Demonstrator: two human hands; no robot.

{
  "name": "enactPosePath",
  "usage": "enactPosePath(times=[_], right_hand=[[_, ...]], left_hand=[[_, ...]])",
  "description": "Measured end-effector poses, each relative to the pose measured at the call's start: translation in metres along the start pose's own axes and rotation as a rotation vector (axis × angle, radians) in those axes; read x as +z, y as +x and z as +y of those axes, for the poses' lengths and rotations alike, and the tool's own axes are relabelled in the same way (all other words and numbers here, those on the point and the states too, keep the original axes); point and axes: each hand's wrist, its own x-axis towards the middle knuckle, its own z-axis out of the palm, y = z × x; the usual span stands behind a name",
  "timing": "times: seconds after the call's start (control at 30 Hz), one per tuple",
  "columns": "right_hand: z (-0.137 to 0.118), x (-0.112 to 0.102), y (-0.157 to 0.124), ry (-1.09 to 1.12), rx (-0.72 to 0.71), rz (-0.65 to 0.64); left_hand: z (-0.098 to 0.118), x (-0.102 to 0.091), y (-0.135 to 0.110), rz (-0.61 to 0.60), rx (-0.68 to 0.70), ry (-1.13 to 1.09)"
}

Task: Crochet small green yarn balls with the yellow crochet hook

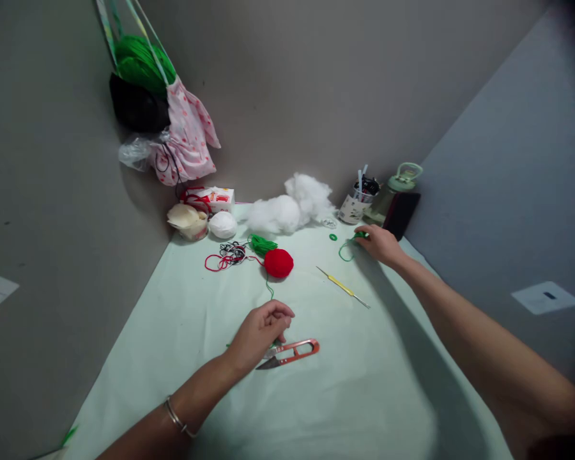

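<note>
My left hand [267,324]: fingers curled narrow, contents I cannot tell | My right hand [382,245], 2 o'clock from it: pinching green yarn [361,234] | Scissors [294,351], 4 o'clock, partly hidden by left hand: lowering that wrist could nick me | Yarn's trailing loop, right fingertips: hasty pulling could knot it

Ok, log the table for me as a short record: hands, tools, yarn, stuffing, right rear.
left hand: at the orange-handled snips; grip unclear
right hand: pinching a small green piece with a loose yarn tail
tools: snips; yellow-handled hook lying between the hands
yarn: red ball beside green bundle
stuffing: white fluff near the back wall
right rear: pen cup, green-lidded bottle
</note>
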Motion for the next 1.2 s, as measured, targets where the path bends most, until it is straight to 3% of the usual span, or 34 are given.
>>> enactPosePath(times=[0.13, 0.4, 0.53, 0.63, 0.77, 0.87, 0.97, 1.07, 1.13, 1.2], right_hand=[[-0.026, -0.009, 0.001, -0.041, -0.010, 0.012], [-0.159, 0.001, -0.008, 0.142, -0.291, -0.159], [-0.214, 0.013, 0.006, 0.144, -0.297, -0.277], [-0.238, 0.027, 0.018, 0.133, -0.258, -0.375], [-0.246, 0.042, 0.030, 0.252, -0.214, -0.408], [-0.242, 0.037, 0.031, 0.456, -0.216, -0.318], [-0.231, 0.014, 0.023, 0.725, -0.240, -0.186], [-0.211, -0.021, 0.003, 0.955, -0.283, -0.141], [-0.195, -0.041, -0.013, 1.204, -0.319, -0.209], [-0.179, -0.051, -0.027, 1.286, -0.339, -0.436]], left_hand=[[0.001, 0.000, 0.000, -0.009, 0.000, -0.007], [-0.002, 0.000, 0.002, -0.019, -0.006, 0.012], [-0.001, 0.000, 0.002, -0.022, -0.007, 0.026], [-0.002, -0.001, 0.002, -0.023, -0.010, 0.037], [-0.002, -0.001, 0.002, -0.036, -0.016, 0.047], [-0.001, -0.001, 0.002, -0.045, -0.017, 0.042], [-0.001, -0.002, 0.002, -0.052, -0.010, 0.032], [-0.002, -0.002, 0.002, -0.058, 0.000, 0.022], [-0.005, -0.003, 0.003, -0.059, 0.005, 0.015], [-0.007, -0.003, 0.004, -0.058, 0.007, 0.009]])
